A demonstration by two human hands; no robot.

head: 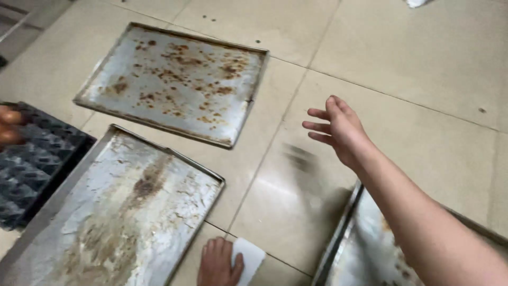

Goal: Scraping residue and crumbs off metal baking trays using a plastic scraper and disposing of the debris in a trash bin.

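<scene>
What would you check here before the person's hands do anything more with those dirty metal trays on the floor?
1. Right hand free: ok, open, in the air above the floor tiles.
2. Left hand has the white pad: ok, resting on it.
3. Near tray flat on the floor: ok.
4. Far tray within reach: cannot tell.
5. Trays clean: not ok, both show brown residue.
6. Third tray unobstructed: not ok, the right arm crosses it.

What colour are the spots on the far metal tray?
Rusty brown, scattered over the grey far tray; clearest in the head view.
</scene>
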